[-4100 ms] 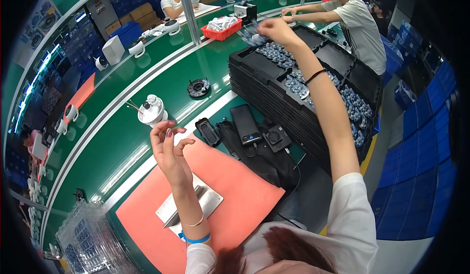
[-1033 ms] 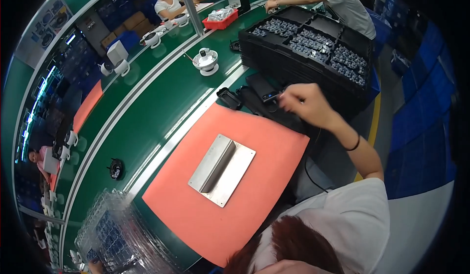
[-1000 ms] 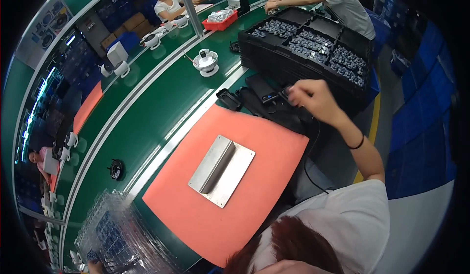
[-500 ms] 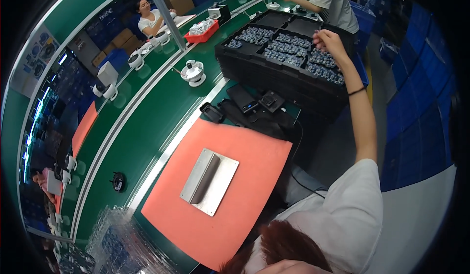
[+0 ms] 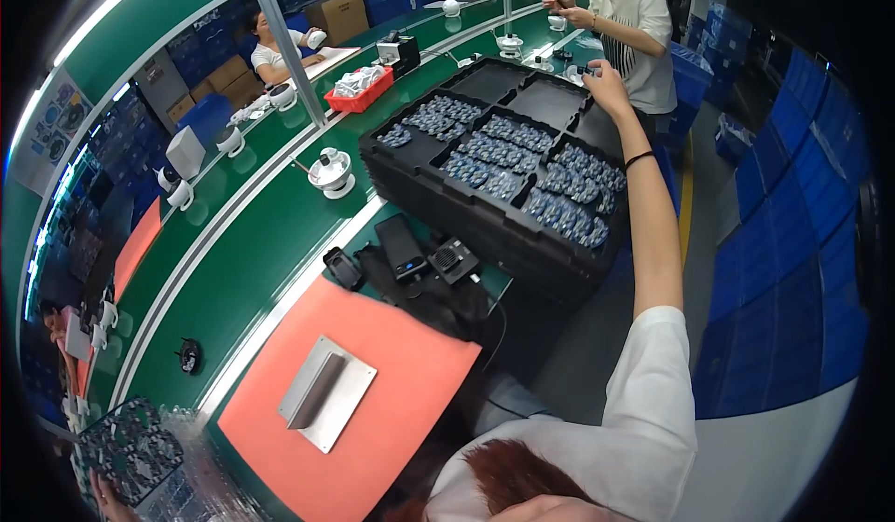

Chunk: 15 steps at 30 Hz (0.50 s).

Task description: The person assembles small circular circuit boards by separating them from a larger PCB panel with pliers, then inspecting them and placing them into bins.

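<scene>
My right arm stretches out to the far right. My right hand (image 5: 608, 90) is raised by the far right corner of a black compartment tray (image 5: 545, 98). Its fingers are pinched, and a small dark thing at the fingertips is too small to name. Rows of small blue-grey parts (image 5: 499, 140) fill several compartments of the tray. My left hand does not show. Closer to me, a bent metal plate (image 5: 328, 396) with an upright flange lies on an orange mat (image 5: 392, 336), with no hand touching it.
At the lower left another hand (image 5: 109, 501), seemingly a co-worker's, grips a dark patterned panel (image 5: 135, 447) beside clear plastic trays (image 5: 205, 485). Black devices (image 5: 401, 247) lie beyond the mat. A white round device (image 5: 332, 173) and red basket (image 5: 359, 91) stand along the green belt.
The view has swung right, shifting the bench leftward. My right hand has gone from above the filled compartments toward the tray's far corner. A hand with the panel has appeared at lower left.
</scene>
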### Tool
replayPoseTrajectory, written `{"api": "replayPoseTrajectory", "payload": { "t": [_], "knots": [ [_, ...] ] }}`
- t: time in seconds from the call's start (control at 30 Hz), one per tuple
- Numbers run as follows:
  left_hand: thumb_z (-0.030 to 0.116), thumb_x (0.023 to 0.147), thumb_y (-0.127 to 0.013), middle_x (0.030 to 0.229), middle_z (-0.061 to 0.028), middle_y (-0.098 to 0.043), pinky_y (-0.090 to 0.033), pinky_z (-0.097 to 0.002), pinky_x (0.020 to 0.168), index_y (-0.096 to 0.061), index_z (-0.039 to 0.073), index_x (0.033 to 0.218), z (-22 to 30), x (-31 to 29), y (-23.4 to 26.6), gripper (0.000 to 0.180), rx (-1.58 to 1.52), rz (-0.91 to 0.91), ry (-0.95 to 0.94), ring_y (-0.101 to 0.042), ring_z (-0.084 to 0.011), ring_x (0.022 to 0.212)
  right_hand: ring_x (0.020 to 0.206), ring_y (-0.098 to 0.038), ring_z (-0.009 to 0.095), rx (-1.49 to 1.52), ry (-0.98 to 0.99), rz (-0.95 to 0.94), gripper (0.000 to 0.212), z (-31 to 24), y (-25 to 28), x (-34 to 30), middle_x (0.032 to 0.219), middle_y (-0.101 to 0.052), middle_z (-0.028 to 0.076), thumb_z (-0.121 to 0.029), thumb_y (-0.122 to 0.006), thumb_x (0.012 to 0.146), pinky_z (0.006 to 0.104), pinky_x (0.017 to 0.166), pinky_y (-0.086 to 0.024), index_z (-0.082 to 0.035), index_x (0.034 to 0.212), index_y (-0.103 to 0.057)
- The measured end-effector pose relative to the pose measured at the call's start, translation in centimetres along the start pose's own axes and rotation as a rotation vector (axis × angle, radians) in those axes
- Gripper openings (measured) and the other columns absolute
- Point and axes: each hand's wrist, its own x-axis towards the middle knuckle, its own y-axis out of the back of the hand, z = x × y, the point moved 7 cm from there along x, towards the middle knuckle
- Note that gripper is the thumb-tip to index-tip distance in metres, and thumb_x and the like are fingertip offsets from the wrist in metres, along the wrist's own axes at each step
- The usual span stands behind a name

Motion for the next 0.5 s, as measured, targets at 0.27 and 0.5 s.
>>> {"api": "replayPoseTrajectory", "payload": {
  "t": [0.27, 0.5],
  "knots": [
    [0.028, 0.084, -0.059, 0.095, -0.0059, -0.058, -0.044, -0.0356, 0.078, -0.062, 0.009, 0.101, 4.5, -13.3, -11.4, 0.026, -0.670, 0.144, 0.212, -0.053, -0.0189, 0.087, 0.129, -0.024, 0.032, -0.355, 0.314, 0.393, 0.078, -0.3, 0.6, 4.4, 0.139, -0.029, 0.012, -0.045, -0.067, 0.072, 0.0501, 0.103, -0.020, -0.021, 0.136, -0.031],
    [0.017, 0.085, -0.054, 0.102, -0.0077, -0.057, -0.043, -0.0288, 0.074, -0.054, 0.001, 0.111, 6.4, -31.0, -22.8, 0.031, -1.304, 0.099, 0.760, -0.053, -0.0169, 0.085, 0.111, -0.044, 0.027, -0.849, 0.585, 0.353, 0.055, -6.0, -2.2, 5.7, 0.111, -0.054, 0.007, -0.046, -0.065, 0.070, 0.0491, 0.095, -0.026, -0.011, 0.111, -0.054]
  ]
}}
